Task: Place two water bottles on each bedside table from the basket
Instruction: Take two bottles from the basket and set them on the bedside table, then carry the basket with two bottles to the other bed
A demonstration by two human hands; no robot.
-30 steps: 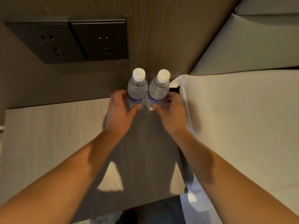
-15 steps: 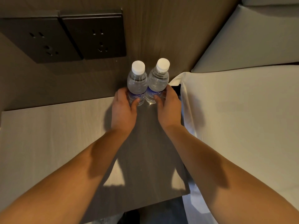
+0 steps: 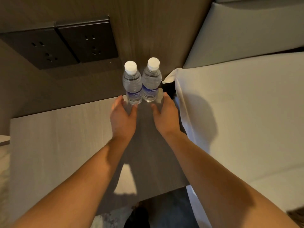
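Both hands are out over the table now. Left hand (image 3: 122, 117) sits just in front of the left water bottle (image 3: 132, 83), fingers spread and loose, thumb tip right by the bottle's base; whether it touches the plastic I cannot tell, but nothing is gripped. Right hand (image 3: 165, 116) mirrors it beside the right water bottle (image 3: 151, 79), palm turned inward, fingers apart, holding nothing.

Only the one head view to go on, looking steeply down. Two clear bottles stand upright, side by side and touching or very nearly so, each with a white cap and a blue label band low on the body. They stand at the far right corner of the table (image 3: 57, 137), close up against the wood-grain wall panel (image 3: 148, 30). The table top is pale wood grain, and the arms throw a broad dark shadow down its middle, with a lit patch between the forearms near the front edge.

On the wall to the left, above the table, two dark socket plates (image 3: 65, 45) sit next to each other. To the right, the bed (image 3: 246, 112) runs right alongside the table, its white sheet hanging down at the edge, with a padded grey headboard (image 3: 246, 30) behind it. Both forearms are bare and stretch in from the bottom of the view.
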